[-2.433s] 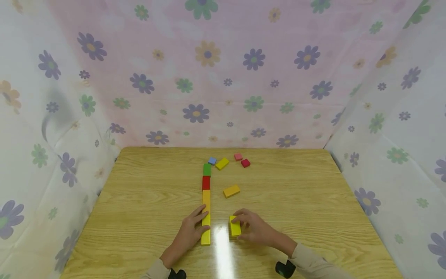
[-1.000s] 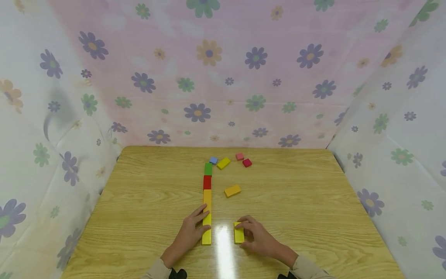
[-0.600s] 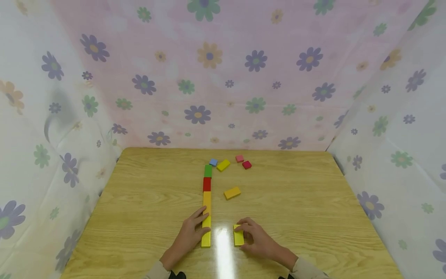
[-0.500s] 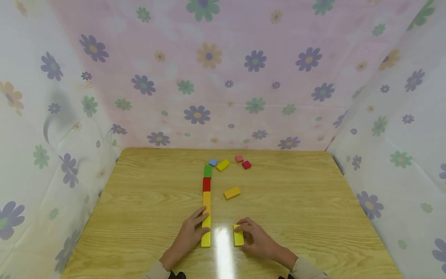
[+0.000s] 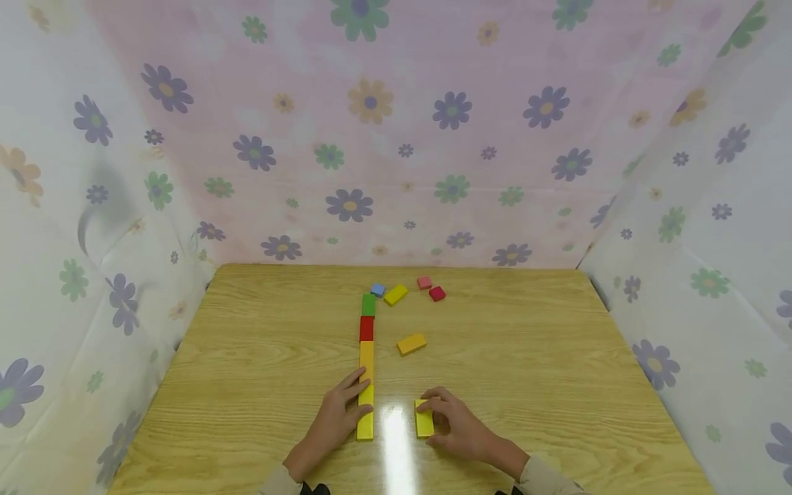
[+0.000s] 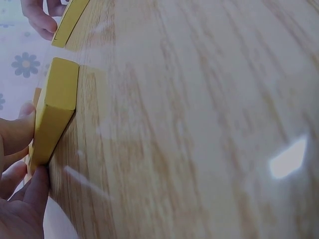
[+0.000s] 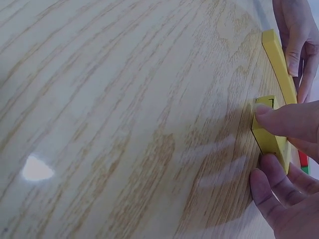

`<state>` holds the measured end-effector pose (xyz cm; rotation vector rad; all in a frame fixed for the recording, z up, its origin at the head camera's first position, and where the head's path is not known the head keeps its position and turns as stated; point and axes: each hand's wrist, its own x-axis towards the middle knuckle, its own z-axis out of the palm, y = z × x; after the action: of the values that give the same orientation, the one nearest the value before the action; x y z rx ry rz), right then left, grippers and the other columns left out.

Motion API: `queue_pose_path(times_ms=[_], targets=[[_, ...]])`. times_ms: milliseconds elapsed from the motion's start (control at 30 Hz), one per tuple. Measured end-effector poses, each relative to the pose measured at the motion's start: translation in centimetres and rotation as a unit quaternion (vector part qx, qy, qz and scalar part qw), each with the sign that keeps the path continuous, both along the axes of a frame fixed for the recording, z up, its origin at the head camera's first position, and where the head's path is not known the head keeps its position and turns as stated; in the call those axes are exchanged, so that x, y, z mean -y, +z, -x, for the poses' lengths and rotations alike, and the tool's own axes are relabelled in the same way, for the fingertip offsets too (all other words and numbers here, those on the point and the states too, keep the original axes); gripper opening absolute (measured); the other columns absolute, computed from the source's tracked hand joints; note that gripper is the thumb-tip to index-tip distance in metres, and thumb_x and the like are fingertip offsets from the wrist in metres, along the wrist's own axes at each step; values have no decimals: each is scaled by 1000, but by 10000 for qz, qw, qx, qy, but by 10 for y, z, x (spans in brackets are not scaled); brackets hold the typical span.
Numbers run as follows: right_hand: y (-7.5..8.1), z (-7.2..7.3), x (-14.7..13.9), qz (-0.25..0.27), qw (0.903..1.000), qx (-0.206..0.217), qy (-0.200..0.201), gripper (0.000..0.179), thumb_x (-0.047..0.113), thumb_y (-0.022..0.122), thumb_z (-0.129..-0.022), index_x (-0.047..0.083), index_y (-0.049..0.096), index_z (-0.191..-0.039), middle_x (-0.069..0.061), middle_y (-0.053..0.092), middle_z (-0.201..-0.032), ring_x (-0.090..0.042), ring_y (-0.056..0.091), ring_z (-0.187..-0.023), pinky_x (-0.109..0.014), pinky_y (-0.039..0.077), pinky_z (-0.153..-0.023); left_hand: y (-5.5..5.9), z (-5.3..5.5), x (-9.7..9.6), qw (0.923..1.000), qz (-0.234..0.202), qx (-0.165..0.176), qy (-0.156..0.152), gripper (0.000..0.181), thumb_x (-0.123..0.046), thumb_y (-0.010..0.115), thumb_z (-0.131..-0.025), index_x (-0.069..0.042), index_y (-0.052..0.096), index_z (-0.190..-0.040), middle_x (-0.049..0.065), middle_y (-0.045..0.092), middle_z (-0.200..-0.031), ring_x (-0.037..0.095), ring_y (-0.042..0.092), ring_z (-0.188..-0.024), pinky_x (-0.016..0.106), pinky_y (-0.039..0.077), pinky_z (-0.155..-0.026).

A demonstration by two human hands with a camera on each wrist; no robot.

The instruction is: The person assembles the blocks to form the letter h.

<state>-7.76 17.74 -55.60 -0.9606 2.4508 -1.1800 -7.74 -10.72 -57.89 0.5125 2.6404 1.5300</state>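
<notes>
The right hand (image 5: 460,426) pinches the single yellow block (image 5: 423,423) between thumb and fingers. The index finger bears on the far part of the block and the thumb sits at its near end. The block is located at the near part of the wood-grain table (image 5: 526,344), to the right of the block row (image 5: 367,352) and apart from it. Its long axis runs near to far, approximately parallel to the row.

The left hand (image 5: 331,418) is positioned at the left side of the row. Its fingers are spread: two extend across the row near the joint of the long orange block (image 5: 366,355) and the row-end yellow block (image 5: 365,429), and the thumb rests on the latter.

Row sequence, far to near: green block (image 5: 368,305), red block (image 5: 366,328), long orange block, row-end yellow block. The blocks lie end to end in a straight line.

Loose blocks: a blue block (image 5: 378,290) lies just beside the far end of the green block. A far yellow block (image 5: 396,295) lies at an angle to its right. Farther right are a pink block (image 5: 423,282) and a crimson block (image 5: 437,293), near each other. A loose orange block (image 5: 411,344) lies angled, right of the row, on the far side of the right hand.

Floral cloth (image 5: 396,172) stands beyond the table's far edge.
</notes>
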Motion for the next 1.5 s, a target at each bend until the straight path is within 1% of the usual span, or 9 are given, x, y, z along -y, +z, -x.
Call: queue_pose_path(times_ms=[200,533,733,933,1067,1200,1267,1367,1500], targets=[[1,-1,-1,-77,9998,164,-82,42,7,76,-79,8,60,-118,-13,46,-128,-13,52,-86,-24,49,-71,0,0,0,10000,16,3,-1,52,-19,69,-87,3,53,-131,12,38,-147,32,34,-134,43,39,-102],[-1,-1,-1,87,9999,111,4,41,5,75,-80,6,60,-118,-14,47,-129,-10,53,-86,-23,50,-71,-1,-1,0,10000,2,-45,-7,51,-17,70,-86,3,53,-131,12,38,-147,33,35,-134,43,40,-101],[-1,-2,-1,34,9999,131,-46,42,7,75,-80,7,60,-119,-14,46,-129,-13,53,-86,-24,50,-70,1,-1,-1,10000,-48,-18,-7,51,-16,70,-86,3,54,-130,12,38,-147,32,34,-134,43,39,-101],[0,-3,-1,-11,9998,186,-102,46,7,76,-79,9,59,-122,-13,46,-129,-13,53,-87,-25,50,-73,0,-1,0,10000,-30,-11,-16,51,-16,69,-86,3,53,-131,11,37,-148,32,34,-134,42,40,-101],[3,-2,-2,-16,10000,29,-93,48,12,78,-79,9,58,-123,-14,45,-129,-15,54,-88,-28,50,-76,-1,-2,0,10000,36,19,-15,52,-16,69,-86,3,53,-131,11,37,-148,33,34,-134,44,39,-101],[5,-1,-3,-126,9997,-44,-213,46,19,78,-80,11,59,-121,-12,46,-128,-16,54,-94,-30,50,-80,-1,-3,0,9999,91,119,3,52,-17,69,-87,2,53,-132,11,37,-148,32,34,-134,44,38,-102],[6,1,-3,-126,9995,-17,-291,42,20,76,-82,12,59,-120,-11,47,-127,-16,55,-93,-29,50,-79,-1,-3,0,9999,97,136,-2,52,-16,69,-87,3,53,-132,11,37,-148,33,34,-134,44,38,-102],[10,6,-2,58,9993,-75,-351,36,17,74,-84,9,60,-116,-13,50,-123,-17,57,-86,-28,51,-72,0,-2,-1,9998,120,183,8,51,-15,69,-87,2,53,-132,10,37,-148,32,34,-134,43,38,-102],[16,16,-2,307,9981,-239,-476,32,9,72,-84,4,61,-113,-14,53,-118,-20,57,-79,-26,51,-61,1,-1,-1,9999,129,35,0,51,-15,70,-86,4,53,-131,12,38,-147,34,35,-133,44,38,-102]])
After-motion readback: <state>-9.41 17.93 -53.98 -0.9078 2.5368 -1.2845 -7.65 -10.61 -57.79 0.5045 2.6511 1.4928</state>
